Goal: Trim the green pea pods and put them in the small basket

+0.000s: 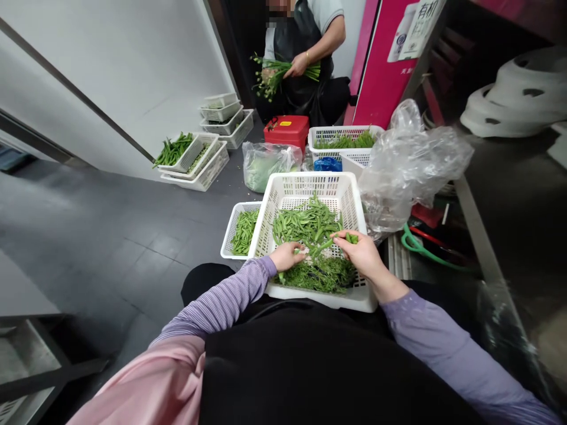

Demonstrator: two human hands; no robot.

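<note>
A white slotted basket (361,206) sits in front of me by my lap, with green pea pods (305,223) heaped toward its far side. Thin, stringy green trimmings (323,275) lie along its near side. My right hand (361,252) is closed on pea pods, one pinched at the fingertips and others tucked in the fingers. Low over the left part of the basket, my left hand (287,257) has its fingers curled together. A bit of green shows at its fingertips, too small to name.
A smaller white basket (227,239) of pods stands at the left. Beyond are a bag of greens (271,168), a red box (287,131) and stacked baskets (195,177). Clear plastic bags (411,159) bulge at the right. Opposite, a person (310,41) holds long green flower stalks (279,74).
</note>
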